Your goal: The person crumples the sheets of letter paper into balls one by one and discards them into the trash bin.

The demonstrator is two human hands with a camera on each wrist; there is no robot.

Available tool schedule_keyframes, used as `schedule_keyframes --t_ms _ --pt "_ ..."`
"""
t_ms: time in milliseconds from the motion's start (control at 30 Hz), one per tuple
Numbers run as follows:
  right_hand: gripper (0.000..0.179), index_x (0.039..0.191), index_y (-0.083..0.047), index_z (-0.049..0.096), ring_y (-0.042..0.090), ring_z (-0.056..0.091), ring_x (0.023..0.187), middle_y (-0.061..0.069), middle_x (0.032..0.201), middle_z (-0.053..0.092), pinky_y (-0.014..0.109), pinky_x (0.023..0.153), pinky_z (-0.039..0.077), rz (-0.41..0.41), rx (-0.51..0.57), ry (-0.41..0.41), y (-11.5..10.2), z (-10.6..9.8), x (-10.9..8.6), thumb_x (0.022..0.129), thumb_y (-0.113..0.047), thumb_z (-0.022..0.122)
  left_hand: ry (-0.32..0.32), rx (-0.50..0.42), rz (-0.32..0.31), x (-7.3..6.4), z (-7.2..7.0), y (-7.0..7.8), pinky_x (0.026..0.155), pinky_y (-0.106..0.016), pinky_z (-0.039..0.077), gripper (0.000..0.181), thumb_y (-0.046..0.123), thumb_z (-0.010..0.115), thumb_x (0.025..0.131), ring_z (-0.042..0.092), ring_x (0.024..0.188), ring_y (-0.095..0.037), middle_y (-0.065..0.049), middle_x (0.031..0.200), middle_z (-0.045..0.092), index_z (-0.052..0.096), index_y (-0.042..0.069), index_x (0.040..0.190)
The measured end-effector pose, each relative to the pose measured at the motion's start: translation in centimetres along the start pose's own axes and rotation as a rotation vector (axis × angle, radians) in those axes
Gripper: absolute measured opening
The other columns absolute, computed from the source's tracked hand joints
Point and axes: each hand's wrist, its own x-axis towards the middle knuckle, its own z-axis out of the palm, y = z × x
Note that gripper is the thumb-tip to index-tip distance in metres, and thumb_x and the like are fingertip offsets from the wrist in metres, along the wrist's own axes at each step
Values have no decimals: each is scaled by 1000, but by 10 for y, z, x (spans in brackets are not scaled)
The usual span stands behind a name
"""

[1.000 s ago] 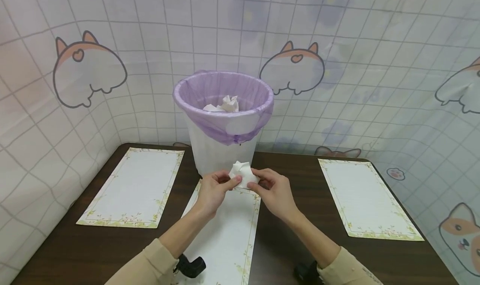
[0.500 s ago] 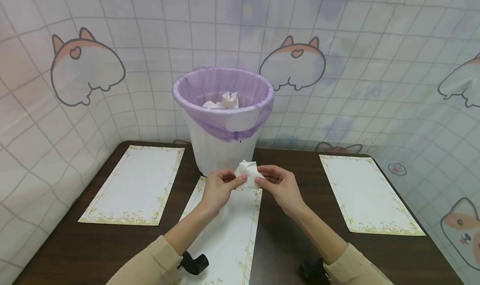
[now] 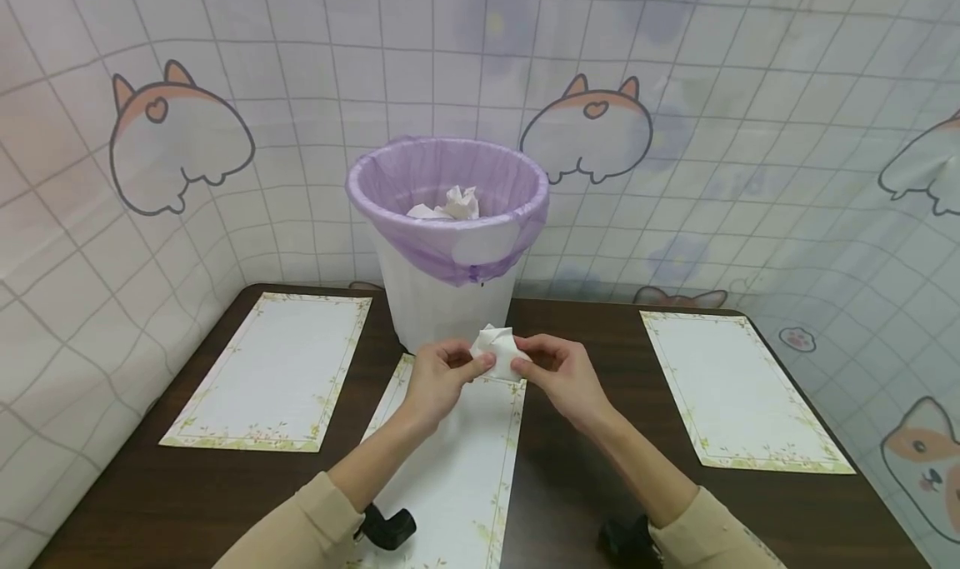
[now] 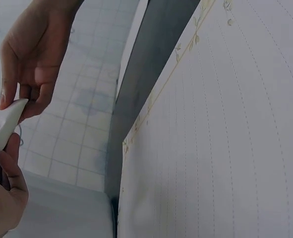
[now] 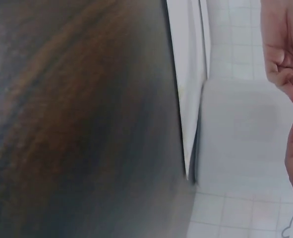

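A small folded piece of white paper, creased and peaked at its top, is held between both hands in front of the bin. My left hand pinches its left side, thumb on the near face. On the right side, my right hand pinches it between thumb and fingers. The left wrist view shows the white paper edge-on between the two hands. Only a sliver of it appears at the edge of the right wrist view. Below the hands lies a lined sheet with a floral border.
A white bin with a purple liner stands at the table's back, crumpled white paper inside. Bordered sheets lie at left and right on the dark table. A patterned cloth hangs behind.
Over the last second both hands moved slightly to the right with the folded paper. In the last half second they have hardly moved, and the paper's top fold looks slightly different.
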Motion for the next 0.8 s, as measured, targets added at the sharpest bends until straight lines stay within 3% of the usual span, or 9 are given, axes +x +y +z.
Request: schedule_keyframes --t_ms 167,433,633,800 --pt "18 111 8 71 20 64 89 20 113 69 25 77 56 10 -39 -46 -2 -1 2 94 3 72 -10 10 4 0 -1 -2 69 -28 47 16 11 81 90 58 72 -15 -2 74 68 74 -1 82" --pt "13 107 6 71 20 65 87 14 104 71 32 78 58 21 -63 -109 -2 -4 3 95 1 71 -12 6 0 1 0 -4 69 -26 50 14 10 82 89 61 72 -14 -4 77 71 76 -3 87" --pt "17 111 5 72 23 65 90 13 108 71 27 77 56 36 -78 -60 0 -3 1 95 -1 72 -10 11 -26 2 0 -4 70 -28 51 15 11 82 89 61 74 -14 -2 77 70 76 -2 89" --pt "25 119 1 74 26 66 93 11 109 73 24 75 55 -25 -152 22 1 4 -2 96 -8 74 19 -24 -62 3 1 -3 65 -26 48 17 11 81 90 59 71 -15 0 74 67 74 -3 85"
